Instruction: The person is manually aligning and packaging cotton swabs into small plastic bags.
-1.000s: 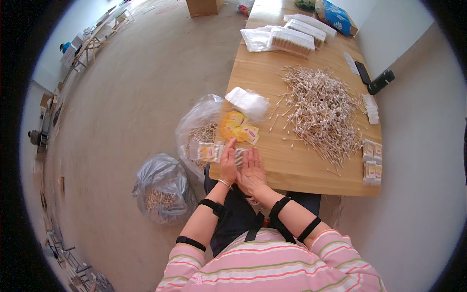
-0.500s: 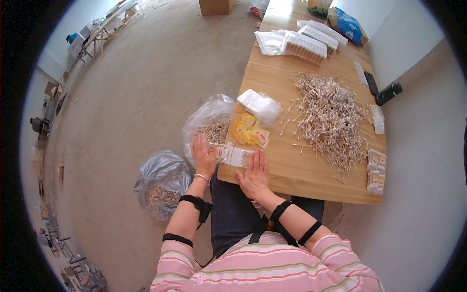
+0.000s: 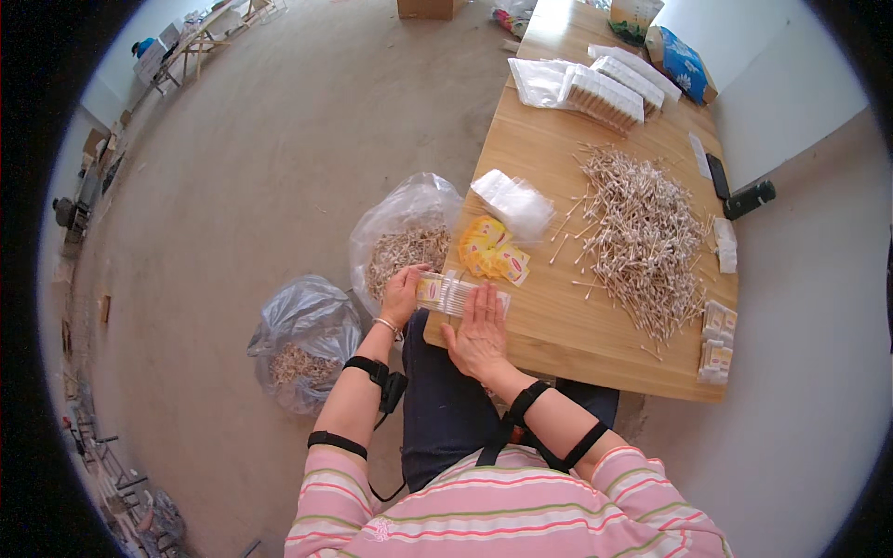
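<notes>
A clear packet of cotton swabs (image 3: 453,295) with a yellow card in it lies along the near left edge of the table. My left hand (image 3: 402,296) is closed on its left end, with the fingers curled over the table's edge. On the packet's right part rests my right hand (image 3: 478,342), flat, its fingers stretched out. Just beyond the packet are fanned yellow cards (image 3: 493,251) and a stack of clear plastic bags (image 3: 513,205). A big heap of loose cotton swabs (image 3: 644,237) spreads to the right.
Two plastic bags of swabs, a clear one (image 3: 409,251) and a greyish one (image 3: 307,325), stand left of the wooden table (image 3: 577,344). Filled packets (image 3: 714,358) sit at its right edge, near a dark bottle (image 3: 749,199) and phone (image 3: 716,177). Bundled packs (image 3: 605,98) lie farther back.
My left hand has gone from lying flat with fingers extended to curling round the packet's left end. My right hand stays flat on the packet. The whole view has shifted slightly.
</notes>
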The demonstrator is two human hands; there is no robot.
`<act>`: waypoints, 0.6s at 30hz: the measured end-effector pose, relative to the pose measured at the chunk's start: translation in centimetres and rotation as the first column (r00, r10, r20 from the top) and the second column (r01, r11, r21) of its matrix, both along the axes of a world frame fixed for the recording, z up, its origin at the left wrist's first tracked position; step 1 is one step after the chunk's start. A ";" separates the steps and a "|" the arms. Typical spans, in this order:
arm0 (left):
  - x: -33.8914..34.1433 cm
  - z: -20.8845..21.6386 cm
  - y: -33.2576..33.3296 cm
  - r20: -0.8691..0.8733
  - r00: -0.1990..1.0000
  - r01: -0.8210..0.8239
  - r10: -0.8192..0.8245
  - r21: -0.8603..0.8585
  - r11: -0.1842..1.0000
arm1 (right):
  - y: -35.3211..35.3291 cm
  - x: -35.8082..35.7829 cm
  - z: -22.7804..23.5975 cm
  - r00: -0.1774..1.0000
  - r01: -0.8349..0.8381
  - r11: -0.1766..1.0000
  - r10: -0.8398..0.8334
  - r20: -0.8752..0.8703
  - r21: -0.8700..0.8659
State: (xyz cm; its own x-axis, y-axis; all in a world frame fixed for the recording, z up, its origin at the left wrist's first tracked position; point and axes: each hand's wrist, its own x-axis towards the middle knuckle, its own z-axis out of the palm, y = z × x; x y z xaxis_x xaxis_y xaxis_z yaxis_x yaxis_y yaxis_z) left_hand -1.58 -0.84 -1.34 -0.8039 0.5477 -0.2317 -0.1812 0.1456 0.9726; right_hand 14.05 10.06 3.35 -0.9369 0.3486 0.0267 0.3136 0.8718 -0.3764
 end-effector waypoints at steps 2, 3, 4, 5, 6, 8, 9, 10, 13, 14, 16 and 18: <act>-0.1 -0.3 -0.1 0.092 0.996 -0.023 0.015 0.092 0.995 | -0.4 -0.4 -0.1 1.000 -0.016 1.000 0.016 0.010 -0.006; -0.2 -0.5 -0.1 0.093 0.996 -0.026 0.017 0.093 0.995 | -0.5 -0.6 -0.1 1.000 -0.018 1.000 0.018 0.010 -0.004; -0.3 -0.8 -0.2 0.089 0.996 -0.011 0.001 0.109 0.994 | -0.7 -0.8 -0.1 1.000 -0.016 1.000 0.016 0.000 -0.002; -0.3 -1.0 -0.2 0.088 0.996 0.003 -0.014 0.125 0.992 | -0.8 -0.8 -0.1 1.000 -0.014 1.000 0.014 -0.007 0.000; -0.2 -1.3 -0.3 0.090 0.996 -0.001 -0.011 0.126 0.992 | -0.9 -0.8 -0.1 1.000 -0.017 1.000 0.017 -0.004 0.001; -0.2 -1.8 -0.5 0.120 0.993 -0.017 -0.003 0.168 0.986 | -1.2 -1.1 -0.1 1.000 -0.018 1.000 0.018 0.005 0.001; -0.2 -1.9 -0.6 0.119 0.993 -0.021 0.001 0.168 0.986 | -1.4 -1.3 -0.1 1.000 -0.023 1.000 0.023 0.004 0.002; -0.3 -2.1 -0.7 0.110 0.994 -0.020 0.001 0.171 0.985 | -1.7 -1.6 -0.2 0.999 -0.030 0.999 0.030 -0.013 0.013; 0.1 -1.0 0.0 0.086 0.996 -0.003 -0.013 0.182 0.983 | -1.8 -2.2 -0.3 0.999 -0.024 0.999 0.025 -0.032 0.030; 0.2 -0.6 0.0 0.067 0.998 0.004 -0.016 0.183 0.983 | -2.0 -2.3 -0.3 0.999 -0.020 0.999 0.022 -0.039 0.030; 0.4 -0.3 0.0 0.073 0.997 -0.020 0.007 0.187 0.982 | -2.2 -2.4 -0.1 0.999 -0.024 1.000 0.025 -0.045 0.016; 0.4 -0.3 -0.1 0.076 0.997 -0.044 0.029 0.192 0.980 | -2.3 -2.4 -0.4 0.998 -0.028 1.000 0.028 -0.055 0.004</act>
State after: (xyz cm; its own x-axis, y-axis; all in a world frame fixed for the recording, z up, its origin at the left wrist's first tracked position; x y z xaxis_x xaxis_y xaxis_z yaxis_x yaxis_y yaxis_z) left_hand -1.13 -0.95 -1.61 -0.8092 0.5585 -0.1825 -0.2540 -0.0524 0.9658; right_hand 11.61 7.72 2.99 -0.9434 0.3220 0.0796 0.2679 0.8812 -0.3896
